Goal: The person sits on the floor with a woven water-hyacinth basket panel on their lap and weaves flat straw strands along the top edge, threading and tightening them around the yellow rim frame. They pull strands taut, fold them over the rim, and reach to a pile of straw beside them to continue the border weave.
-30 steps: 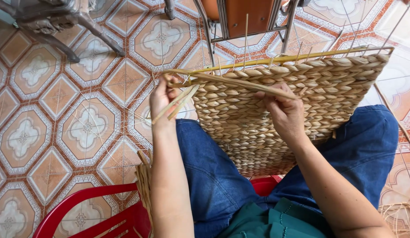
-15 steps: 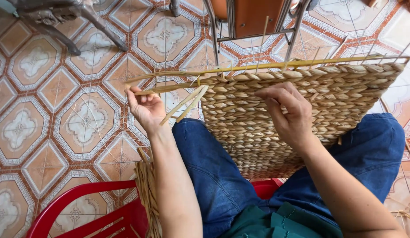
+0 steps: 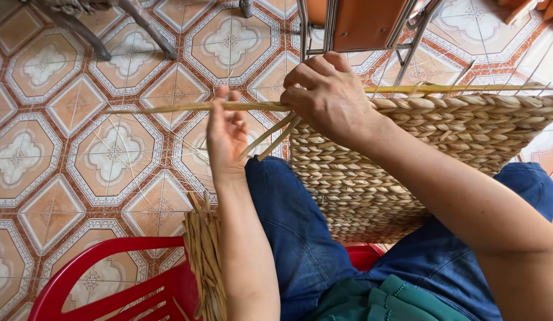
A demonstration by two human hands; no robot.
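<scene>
Head view: a long pale reed strand [image 3: 169,107] runs level out to the left from the top corner of a woven mat panel [image 3: 407,154], which lies across the person's lap in blue jeans [image 3: 294,238]. The right hand [image 3: 330,95] is curled tight over that corner, fingers pinching the strand against the weave, apparently to keep the last row from loosening. The left hand [image 3: 226,134] stands upright just beside it, palm turned in and fingers close together, touching the strand from below as if to keep it taut and straight. Two short loose ends [image 3: 270,139] jut down-left from the corner between the hands. Thin upright stakes [image 3: 407,65] rise past the mat's top edge. A bundle of spare reeds [image 3: 205,261] leans at the left knee over a red plastic chair [image 3: 110,285]. Patterned floor tiles [image 3: 68,160] lie open to the left; metal chair legs [image 3: 324,27] stand close ahead.
</scene>
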